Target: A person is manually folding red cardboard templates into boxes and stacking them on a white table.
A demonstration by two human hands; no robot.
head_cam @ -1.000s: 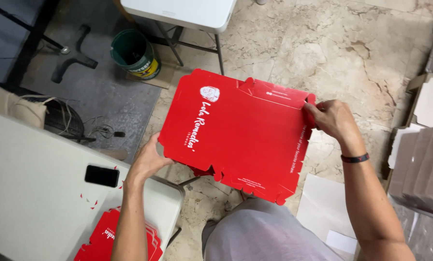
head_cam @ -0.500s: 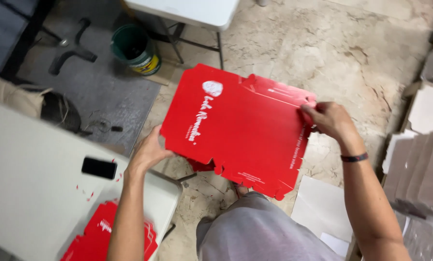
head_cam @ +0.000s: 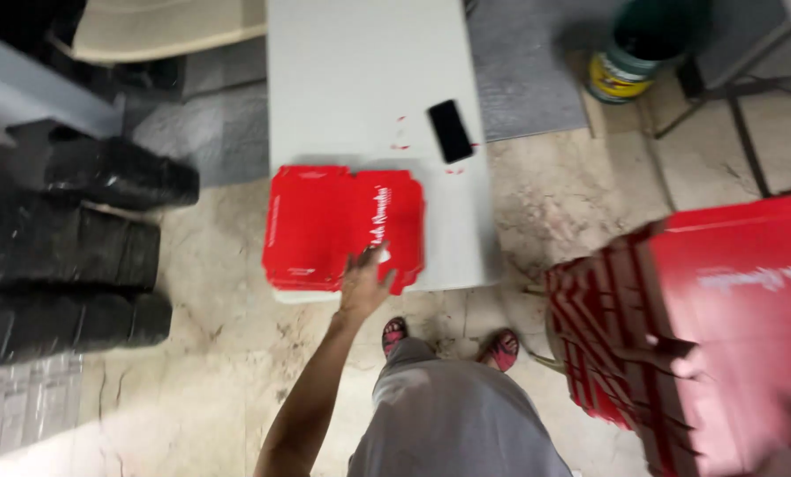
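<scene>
A white table [head_cam: 360,97] runs down the middle of the view over a cracked, pale stone floor [head_cam: 210,353], with a grey mat [head_cam: 528,79] beyond it. On the table's near end lies a stack of flat red cardboard box blanks [head_cam: 325,225], its near edge just past the table's edge, and a black phone [head_cam: 450,131] rests a little further up, apart from the stack. A green and yellow bucket [head_cam: 634,53] stands on the floor at the upper right, and rolls of black plastic [head_cam: 68,238] are piled on the left.

The left hand [head_cam: 364,281] reaches out to the near edge of the stack, fingers spread flat, grip apart and touching the top blank. The right hand [head_cam: 678,358] is blurred at the right (only some fingers show), against a pile of red boxes [head_cam: 722,327]; whether its grip is closed on them I cannot tell.

A second ago both hands held one open red blank up in front of the body, one at each end. Now that blank is out of the hands, the head has turned left towards the table, and the left arm is stretched to the stack.
</scene>
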